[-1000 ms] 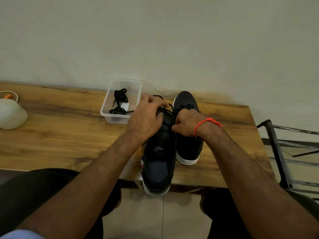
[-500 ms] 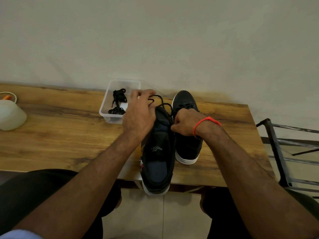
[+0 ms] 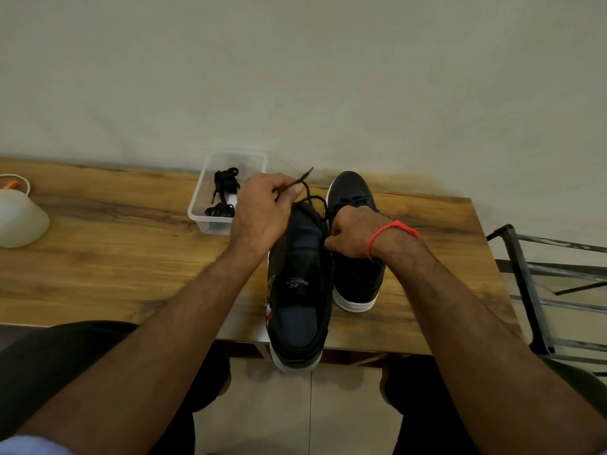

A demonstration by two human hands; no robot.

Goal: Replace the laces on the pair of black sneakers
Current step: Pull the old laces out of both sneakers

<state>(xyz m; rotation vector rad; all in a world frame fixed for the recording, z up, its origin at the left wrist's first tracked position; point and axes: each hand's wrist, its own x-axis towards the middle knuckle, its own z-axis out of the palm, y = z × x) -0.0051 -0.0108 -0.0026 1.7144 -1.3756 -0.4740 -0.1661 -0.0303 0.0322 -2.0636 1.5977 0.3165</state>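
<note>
Left hand (image 3: 261, 211) pinches thin black lace (image 3: 305, 183) above tilted black sneaker (image 3: 300, 284), toe pointing away; right hand (image 3: 353, 233), fingers curled, grips sneaker's right edge.

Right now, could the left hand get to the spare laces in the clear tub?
Probably yes. The left hand is just beside the clear tub, which is open on top, spare laces exposed. But it is pinching the sneaker's lace, so it must let go first.

Two black sneakers (image 3: 300, 290) (image 3: 356, 257), one clear tub (image 3: 210, 221), two hands (image 3: 259, 215) (image 3: 353, 233)
</note>
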